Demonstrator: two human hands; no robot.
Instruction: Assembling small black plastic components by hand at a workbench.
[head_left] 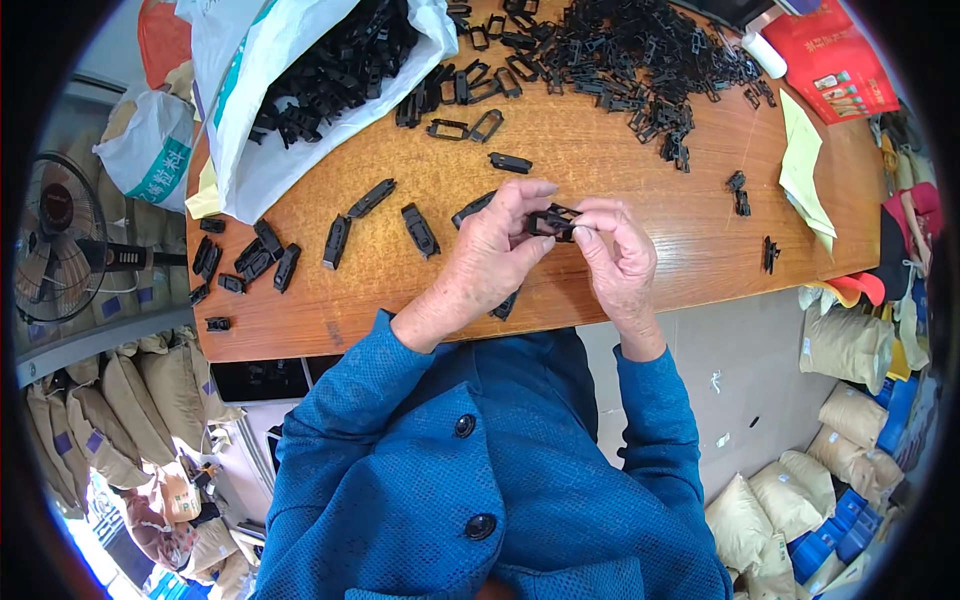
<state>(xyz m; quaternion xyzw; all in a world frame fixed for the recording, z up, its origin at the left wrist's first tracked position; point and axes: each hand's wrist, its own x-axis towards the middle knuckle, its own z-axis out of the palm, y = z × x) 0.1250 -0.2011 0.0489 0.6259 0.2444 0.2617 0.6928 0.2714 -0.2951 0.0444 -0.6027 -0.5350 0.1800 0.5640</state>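
A small black plastic part (553,222) with an open frame is held between my two hands above the table's near edge. My left hand (488,248) has its fingers and thumb closed round the part's left end. My right hand (618,262) pinches the right end between thumb and fingers. Partly behind my left hand lies a black part (470,208), and another (506,304) shows below it. Several longer black parts, such as one at the left (338,242) and one nearer (420,231), lie on the wood.
A white sack (245,165) of black parts stands at the left of the wooden table (400,300). A heap of black frames (640,70) covers the far side. Yellow paper (803,165) and a red bag (835,65) are at the right. A fan (62,235) stands left; stuffed sacks (785,495) sit on the floor.
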